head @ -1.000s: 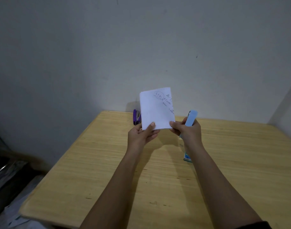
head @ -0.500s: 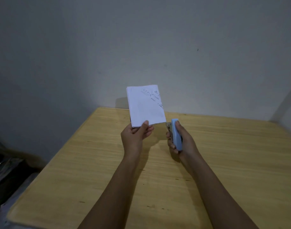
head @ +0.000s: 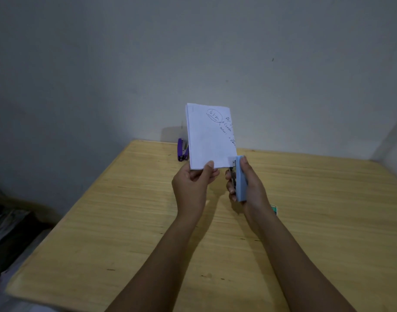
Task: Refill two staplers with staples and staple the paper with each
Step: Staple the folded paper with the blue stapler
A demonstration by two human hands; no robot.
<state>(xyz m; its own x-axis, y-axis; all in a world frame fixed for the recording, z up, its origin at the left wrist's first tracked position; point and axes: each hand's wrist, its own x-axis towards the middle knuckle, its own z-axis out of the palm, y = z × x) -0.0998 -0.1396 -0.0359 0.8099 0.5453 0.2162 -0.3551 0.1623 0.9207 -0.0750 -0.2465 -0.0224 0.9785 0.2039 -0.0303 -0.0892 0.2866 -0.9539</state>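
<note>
Stapling step in hand, as judged: small white sheaf of handwritten paper [head: 209,136] held upright above pale wooden tabletop [head: 328,221], lower edge pinched in grip of left hand [head: 193,183]; small light-blue plastic stapler [head: 240,181] clamped in grip of right hand [head: 249,185], mouth set at the paper's lower right corner. Called for next: corner seated fully between the jaws, then a firm squeeze. Counted: one paper; two staplers, the purple stapler [head: 182,150] lying at the far tabletop edge; one small teal-edged box [head: 274,208], presumably staples, partly hidden.
</note>
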